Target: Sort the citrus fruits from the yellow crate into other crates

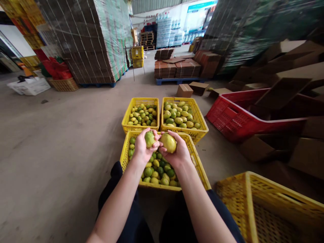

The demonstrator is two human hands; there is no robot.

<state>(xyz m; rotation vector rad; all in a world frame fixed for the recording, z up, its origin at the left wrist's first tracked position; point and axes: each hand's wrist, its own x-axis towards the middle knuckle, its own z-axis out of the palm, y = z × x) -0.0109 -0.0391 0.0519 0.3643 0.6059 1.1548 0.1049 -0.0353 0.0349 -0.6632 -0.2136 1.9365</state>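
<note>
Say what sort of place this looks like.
Probably a warehouse or packing area for fruit: a tall wrapped stack, bundled cardboard on a blue pallet, and yellow crates filled with fruit.

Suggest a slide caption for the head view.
Left hand holding round green fruit, right hand round yellow fruit, over yellow plastic crate.

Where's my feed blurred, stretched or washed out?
Head view, centre: the green fruit in the left hand and yellow fruit in the right hand read fairly clear; head view, right edge: cardboard boxes smear and stretch; head view, top: the far banner looks washed out.
</note>
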